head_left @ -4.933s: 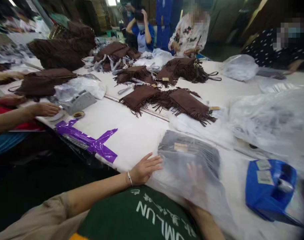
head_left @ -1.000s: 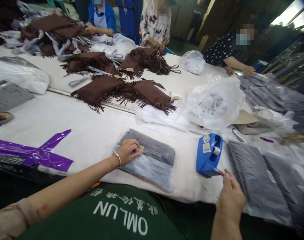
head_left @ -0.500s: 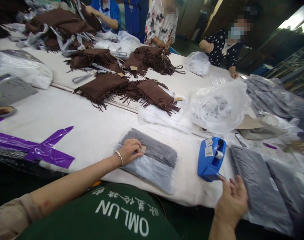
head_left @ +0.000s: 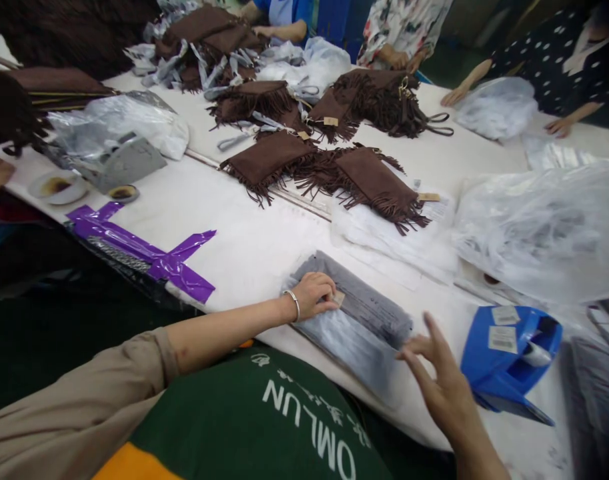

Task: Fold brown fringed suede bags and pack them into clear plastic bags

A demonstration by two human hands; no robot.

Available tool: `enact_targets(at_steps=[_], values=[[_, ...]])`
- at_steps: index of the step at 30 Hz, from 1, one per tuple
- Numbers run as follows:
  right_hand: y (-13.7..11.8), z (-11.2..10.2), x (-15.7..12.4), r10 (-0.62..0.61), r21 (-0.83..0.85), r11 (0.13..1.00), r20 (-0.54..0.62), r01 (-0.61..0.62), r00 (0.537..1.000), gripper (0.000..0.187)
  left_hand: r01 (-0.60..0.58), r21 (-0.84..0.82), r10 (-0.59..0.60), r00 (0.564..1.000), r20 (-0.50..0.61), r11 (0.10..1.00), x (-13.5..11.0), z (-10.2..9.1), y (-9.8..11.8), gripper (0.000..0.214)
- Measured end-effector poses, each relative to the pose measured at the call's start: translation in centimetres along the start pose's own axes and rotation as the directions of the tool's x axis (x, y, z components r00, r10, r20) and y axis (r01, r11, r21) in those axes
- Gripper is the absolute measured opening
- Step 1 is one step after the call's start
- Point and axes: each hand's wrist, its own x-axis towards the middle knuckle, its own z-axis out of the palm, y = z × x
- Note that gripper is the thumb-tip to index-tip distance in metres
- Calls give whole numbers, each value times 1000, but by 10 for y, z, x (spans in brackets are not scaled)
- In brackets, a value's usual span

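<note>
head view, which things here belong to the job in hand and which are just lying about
Likely in the job:
- grey packet, under the left hand
- blue tape dispenser, beside the right hand

Seemingly just lying about:
- brown fringed pouches
- big clear plastic bag
- purple tape, along the table's edge

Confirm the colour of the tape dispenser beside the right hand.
The tape dispenser is blue, with two pale labels; the head view shows it best.
</note>
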Motion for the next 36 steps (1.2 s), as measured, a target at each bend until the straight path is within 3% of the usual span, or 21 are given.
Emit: enact_targets(at_steps=[3, 5, 7, 9, 12, 14, 17, 19, 21, 24, 26, 29, 33, 36], values=[[-26, 37, 51, -129, -127, 975, 344, 182, 930, 66, 0, 19, 0, 1000, 1, 1000, -1, 0, 1, 22], [-30, 51, 70, -127, -251, 932, 452, 262, 883, 70, -6, 44, 7, 1000, -5, 999, -2, 1, 1, 23], [-27, 56, 78, -90, -348, 895, 470, 278, 878, 73, -15, 62, 15, 1000, -6, 998, -3, 2, -1, 23], [-21, 53, 78, -29, -432, 871, 429, 233, 903, 73, -19, 68, 19, 1000, -5, 998, -3, 3, -2, 24], [-11, 44, 71, 32, -525, 846, 233, 98, 972, 73, -18, 61, 19, 1000, -16, 998, -3, 6, -4, 24], [-6, 44, 66, -23, -497, 865, 99, 70, 995, 75, -22, 52, 24, 999, -29, 998, -3, 8, -4, 25], [2, 51, 59, -138, -415, 895, 93, 164, 986, 75, -33, 35, 34, 999, -31, 999, -3, 7, -4, 25], [7, 53, 57, -157, -407, 895, 95, 182, 983, 69, -43, 37, 43, 999, -10, 998, -3, -1, -6, 27], [7, 48, 59, -165, -386, 909, 8, 155, 986, 55, -55, 60, 54, 998, 22, 997, -6, -15, -12, 32], [-5, 35, 69, -99, -216, 973, -48, 87, 994, 35, -36, 108, 26, 995, 94, 993, -14, -41, -23, 31], [-25, 32, 79, 13, -99, 995, 86, -4, 996, 32, 17, 120, -33, 990, 136, 993, -20, -53, -29, 22], [-65, 45, 101, 50, -57, 998, 400, -29, 915, 35, 124, 101, -135, 984, 113, 987, -25, -53, -33, 18], [-106, 82, 134, -91, -172, 951, 640, 258, 763, 41, 231, 70, -229, 973, -26, 971, -29, -35, -31, 21], [-115, 112, 151, -68, -339, 856, 674, 391, 735, 30, 258, 82, -248, 962, -116, 963, -34, -25, -28, 22]])
